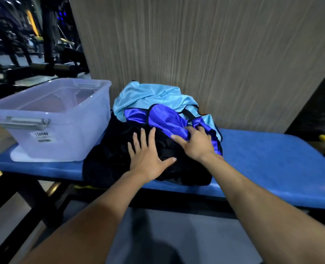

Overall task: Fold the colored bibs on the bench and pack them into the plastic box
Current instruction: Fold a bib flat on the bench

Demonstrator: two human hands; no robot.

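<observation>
A beige wall panel with vertical streaks fills the back. Dark gym machine frames stand at upper left, dimly lit. Grey floor lies below.

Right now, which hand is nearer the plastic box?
Left. The left hand rests spread on the black bib, just right of the plastic box. The right hand lies further right, fingers on the purple bib.

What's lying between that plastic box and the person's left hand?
Only black fabric from the bib pile; the left hand rests flat on it, beside the plastic box, in the head view.
</observation>
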